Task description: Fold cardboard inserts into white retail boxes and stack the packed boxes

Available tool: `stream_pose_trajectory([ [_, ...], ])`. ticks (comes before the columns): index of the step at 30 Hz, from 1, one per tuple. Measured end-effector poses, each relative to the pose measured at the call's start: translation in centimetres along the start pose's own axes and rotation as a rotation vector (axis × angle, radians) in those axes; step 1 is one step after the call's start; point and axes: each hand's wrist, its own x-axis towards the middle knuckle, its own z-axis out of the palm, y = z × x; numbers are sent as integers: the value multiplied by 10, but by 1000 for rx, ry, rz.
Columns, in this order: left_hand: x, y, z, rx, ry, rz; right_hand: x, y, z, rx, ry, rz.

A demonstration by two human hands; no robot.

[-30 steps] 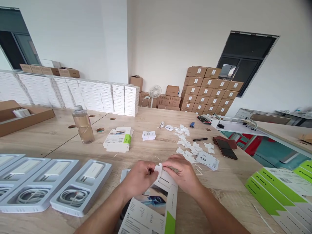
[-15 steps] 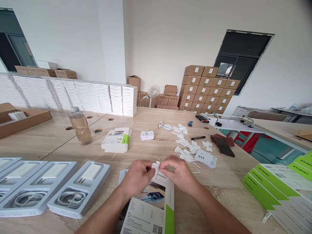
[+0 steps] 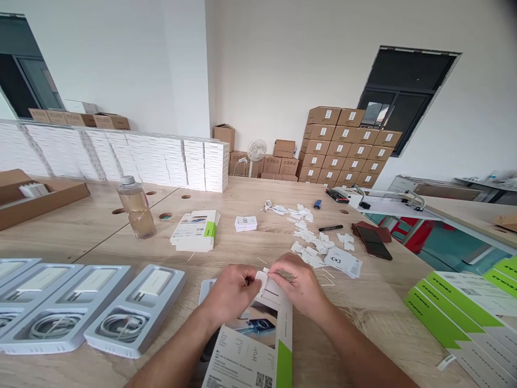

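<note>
Both hands meet over the top end of a printed white and green packaging box [image 3: 246,358], which lies in front of me with a picture of a charging phone on it. My left hand [image 3: 233,288] is closed, its thumb pressing a small white paper tab [image 3: 262,278] at that end. From the right, my right hand [image 3: 297,280] pinches the tab's other edge between thumb and fingertip. Whether the tab is joined to the box is unclear. Partly hidden beneath my left arm is a light grey tray [image 3: 205,288].
At left stand several grey trays [image 3: 141,318] with white chargers and coiled cables. A bottle [image 3: 137,210], flat printed sleeves [image 3: 194,231], a card stack [image 3: 245,223], scattered white paper scraps [image 3: 309,237], a marker [image 3: 330,228] and a phone [image 3: 374,242] lie beyond. Green-white boxes [image 3: 448,307] sit at right.
The view has shifted slightly, so everything sits a little further right. Both hands stay at the white tab with nearly the same grip.
</note>
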Motion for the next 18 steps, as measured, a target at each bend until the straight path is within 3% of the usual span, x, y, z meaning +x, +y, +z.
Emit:
stream_pose_trajectory([
  [3, 3, -4, -1, 4, 41, -48, 2, 3, -9, -19, -96, 44],
  [6, 6, -11, -5, 15, 132, -128, 3, 27, -29, -44, -183, 158],
  [10, 10, -16, -8, -44, 165, -180, 0, 71, -51, -233, -138, 269],
  [12, 11, -18, -7, -70, 154, -185, -1, 79, -52, -290, -108, 267],
  [14, 11, -19, -5, -80, 156, -179, -1, 71, -46, -329, -50, 246],
  [18, 11, -19, -1, -99, 186, -134, 1, 24, -17, -243, 29, 174],
])
